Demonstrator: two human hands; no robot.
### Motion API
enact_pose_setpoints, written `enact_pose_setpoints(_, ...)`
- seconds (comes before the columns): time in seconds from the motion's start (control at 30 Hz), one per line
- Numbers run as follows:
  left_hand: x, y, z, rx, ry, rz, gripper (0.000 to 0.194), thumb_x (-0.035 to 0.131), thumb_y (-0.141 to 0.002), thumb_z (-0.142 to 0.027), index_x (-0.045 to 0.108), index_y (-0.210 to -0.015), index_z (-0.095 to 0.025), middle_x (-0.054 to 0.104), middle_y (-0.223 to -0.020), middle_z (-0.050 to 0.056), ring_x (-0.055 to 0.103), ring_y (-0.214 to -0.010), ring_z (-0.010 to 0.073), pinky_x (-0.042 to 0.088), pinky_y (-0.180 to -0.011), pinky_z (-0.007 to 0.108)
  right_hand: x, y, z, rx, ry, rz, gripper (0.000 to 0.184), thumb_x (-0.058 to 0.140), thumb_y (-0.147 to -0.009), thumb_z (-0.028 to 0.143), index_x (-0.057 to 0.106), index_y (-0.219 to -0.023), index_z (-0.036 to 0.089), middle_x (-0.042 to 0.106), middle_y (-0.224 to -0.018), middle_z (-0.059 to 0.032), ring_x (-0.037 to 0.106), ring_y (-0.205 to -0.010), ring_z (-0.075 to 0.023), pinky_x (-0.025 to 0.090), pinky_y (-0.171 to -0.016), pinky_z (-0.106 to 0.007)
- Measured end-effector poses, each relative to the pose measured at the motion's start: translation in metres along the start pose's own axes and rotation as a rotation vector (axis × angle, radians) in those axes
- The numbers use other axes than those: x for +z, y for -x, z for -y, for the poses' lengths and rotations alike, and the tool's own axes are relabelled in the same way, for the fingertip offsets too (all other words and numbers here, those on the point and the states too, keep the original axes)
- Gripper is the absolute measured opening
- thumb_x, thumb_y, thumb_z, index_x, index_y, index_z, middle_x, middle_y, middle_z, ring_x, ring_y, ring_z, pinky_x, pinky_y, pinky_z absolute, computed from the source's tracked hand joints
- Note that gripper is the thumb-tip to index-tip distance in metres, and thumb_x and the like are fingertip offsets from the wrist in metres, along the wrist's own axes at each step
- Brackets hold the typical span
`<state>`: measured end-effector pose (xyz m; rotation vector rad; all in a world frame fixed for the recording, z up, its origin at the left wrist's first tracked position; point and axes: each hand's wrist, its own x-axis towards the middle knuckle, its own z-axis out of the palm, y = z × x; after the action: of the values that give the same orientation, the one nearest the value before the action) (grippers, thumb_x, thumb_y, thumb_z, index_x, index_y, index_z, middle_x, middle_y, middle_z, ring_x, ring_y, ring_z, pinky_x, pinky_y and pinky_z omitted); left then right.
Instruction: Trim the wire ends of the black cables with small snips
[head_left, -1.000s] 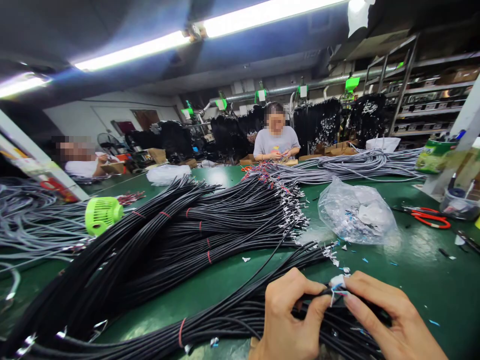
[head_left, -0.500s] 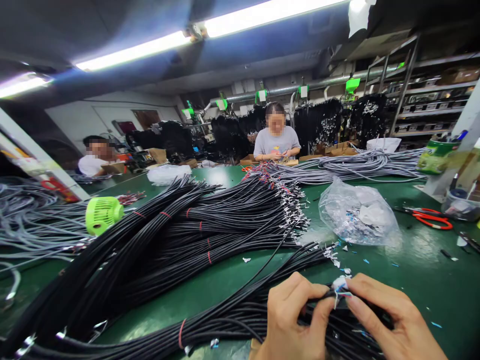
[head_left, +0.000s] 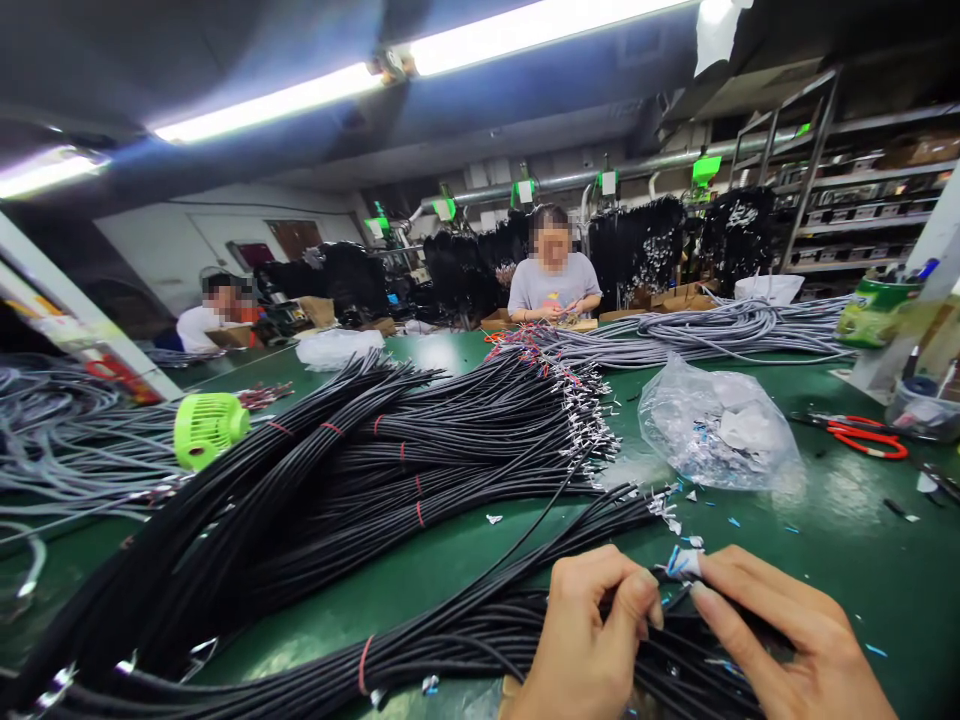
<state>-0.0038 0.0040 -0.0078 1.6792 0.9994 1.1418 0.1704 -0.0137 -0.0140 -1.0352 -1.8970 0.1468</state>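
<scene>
My left hand point(head_left: 589, 640) pinches a black cable point(head_left: 525, 610) near its stripped end at the bottom of the view. My right hand point(head_left: 780, 630) meets it from the right, with thumb and forefinger closed on a small white connector point(head_left: 681, 562) that has blue and white wire ends. Both hands rest over a bundle of black cables point(head_left: 420, 650) tied with a red band. A much larger heap of black cables point(head_left: 360, 460) with bare terminal ends fans across the green table point(head_left: 840, 530).
A clear plastic bag of small parts point(head_left: 716, 425) lies right of centre. Red-handled scissors point(head_left: 862, 437), a green fan point(head_left: 206, 428), grey cable bundles point(head_left: 712, 335) and a tub point(head_left: 922, 410) sit around. Two other people work at the far side.
My hands shifted slightly right and lower, and the white connector tilted up between my fingertips. The person at far left moved rightward.
</scene>
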Motion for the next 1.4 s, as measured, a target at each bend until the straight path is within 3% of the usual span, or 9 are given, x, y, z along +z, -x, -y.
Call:
enact_pose_setpoints(0.17,-0.002,-0.005,-0.006,-0.159,0.183,0.136,0.051,0.046,-0.084,-0.055,0.046,-0.052,-0.016,0.034,-0.044,-0.005,0.030,-0.040,0.0074,0.024,-0.042,0.022,0.000,-0.001,-0.003,0.039,-0.036,0.009,0.014,0.057,-0.085,0.020,0.065,-0.096,0.022,0.067,-0.080,-0.0019,0.066,-0.073,-0.0153,0.053,-0.067,-0.018)
enact_pose_setpoints(0.43,0.003,0.003,-0.007,0.106,-0.219,-0.003,0.029,0.055,-0.082,-0.024,0.064,-0.057,-0.011,0.051,-0.053,0.002,0.044,-0.052,0.0103,0.028,-0.050,0.022,-0.003,-0.010,0.004,0.407,-0.285,0.062,0.029,0.055,-0.085,0.042,0.052,-0.066,0.021,0.044,-0.060,0.0039,0.042,-0.053,-0.0111,0.037,-0.048,-0.020)
enact_pose_setpoints(0.6,0.003,-0.001,-0.007,0.147,-0.238,-0.020,0.024,0.058,-0.081,-0.022,0.065,-0.060,-0.011,0.051,-0.054,0.001,0.044,-0.052,0.0105,0.029,-0.049,0.022,0.001,-0.010,0.000,0.514,-0.500,0.146,0.031,0.056,-0.084,0.046,0.051,-0.070,0.019,0.042,-0.063,0.0036,0.040,-0.057,-0.0108,0.035,-0.053,-0.021)
enact_pose_setpoints(0.73,0.004,-0.005,-0.003,0.142,-0.171,0.001,0.024,0.058,-0.080,-0.025,0.065,-0.062,-0.012,0.051,-0.055,0.001,0.044,-0.053,0.0112,0.029,-0.051,0.022,0.007,-0.004,-0.001,0.663,-0.797,0.268,0.031,0.047,-0.088,0.051,0.048,-0.084,0.020,0.022,-0.055,0.0092,0.018,-0.045,-0.0077,0.018,-0.040,-0.020)
enact_pose_setpoints(0.87,0.011,-0.004,0.003,-0.001,-0.125,0.059,0.033,0.051,-0.085,-0.029,0.060,-0.057,-0.013,0.051,-0.054,0.001,0.044,-0.052,0.0112,0.029,-0.051,0.022,0.014,0.001,-0.005,0.289,-0.291,0.055,0.008,0.046,-0.087,0.020,0.048,-0.079,0.020,0.039,-0.064,0.0026,0.038,-0.054,-0.0118,0.030,-0.048,-0.023)
enact_pose_setpoints(0.97,0.015,-0.001,0.005,-0.049,-0.157,0.082,0.043,0.043,-0.089,-0.033,0.052,-0.052,-0.014,0.046,-0.050,0.000,0.042,-0.051,0.0111,0.028,-0.051,0.023,0.019,0.003,-0.011,-0.055,0.150,-0.077,0.027,0.042,-0.069,0.001,0.051,-0.088,0.018,0.048,-0.078,-0.0040,0.049,-0.067,-0.0174,0.035,-0.055,-0.026)
enact_pose_setpoints(1.2,0.009,0.001,0.002,-0.035,-0.114,0.039,0.047,0.040,-0.090,-0.039,0.047,-0.050,-0.015,0.041,-0.048,-0.001,0.039,-0.049,0.0106,0.026,-0.050,0.024,-0.004,-0.017,-0.022,0.190,0.254,-0.319,0.017,0.047,-0.089,0.020,0.041,-0.073,0.021,0.036,-0.061,0.0038,0.037,-0.052,-0.0131,0.031,-0.049,-0.024)
enact_pose_setpoints(1.33,0.007,0.002,0.000,0.014,-0.126,0.040,0.046,0.042,-0.090,-0.036,0.047,-0.050,-0.015,0.042,-0.049,-0.001,0.038,-0.049,0.0101,0.026,-0.050,0.024,-0.010,-0.020,-0.014,0.125,-0.044,0.140,0.017,0.047,-0.092,0.026,0.050,-0.077,0.020,0.045,-0.066,0.0022,0.041,-0.058,-0.0121,0.031,-0.054,-0.024)
enact_pose_setpoints(1.4,0.006,0.001,0.000,0.050,-0.155,0.048,0.045,0.043,-0.090,-0.033,0.050,-0.050,-0.014,0.044,-0.050,-0.001,0.040,-0.050,0.0101,0.027,-0.051,0.024,-0.005,-0.016,-0.007,0.133,-0.168,0.205,0.023,0.048,-0.091,0.028,0.050,-0.071,0.018,0.045,-0.066,0.0017,0.040,-0.060,-0.0118,0.030,-0.056,-0.024)
